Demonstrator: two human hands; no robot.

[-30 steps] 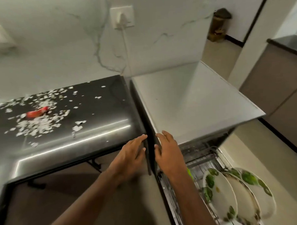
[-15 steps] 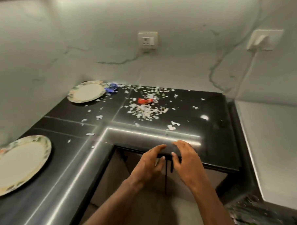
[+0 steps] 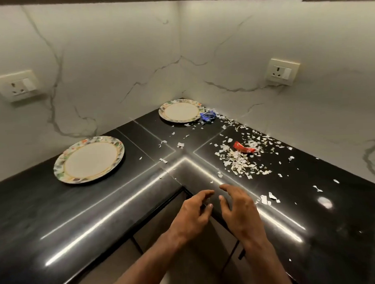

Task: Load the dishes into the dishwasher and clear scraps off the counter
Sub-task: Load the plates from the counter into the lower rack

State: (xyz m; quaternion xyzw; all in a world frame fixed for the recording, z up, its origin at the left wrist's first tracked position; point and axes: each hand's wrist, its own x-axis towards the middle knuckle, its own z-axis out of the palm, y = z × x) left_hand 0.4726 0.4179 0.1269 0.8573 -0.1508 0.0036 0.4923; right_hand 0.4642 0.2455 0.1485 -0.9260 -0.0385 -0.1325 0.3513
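My black counter (image 3: 82, 210) bends round a marble wall (image 3: 114, 59) corner. Scraps (image 3: 237, 161) lie near its right edge. Both my hands, left (image 3: 191, 216) and right (image 3: 241, 212), look loose and empty.

Two floral-rimmed plates (image 3: 89, 159) (image 3: 180, 110), one red wrapper (image 3: 243, 148), one blue wrapper (image 3: 207, 116), two wall sockets (image 3: 15, 85) (image 3: 282, 71), two hands (image 3: 193, 215) (image 3: 242, 210), countless white scraps (image 3: 236, 160).

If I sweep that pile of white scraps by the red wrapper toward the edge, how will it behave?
The white scraps look thin, light and loose, so they will probably scatter rather than move as one. The glossy black counter should let them slide easily, though some may cling. The crumpled red wrapper would likely travel along with them.
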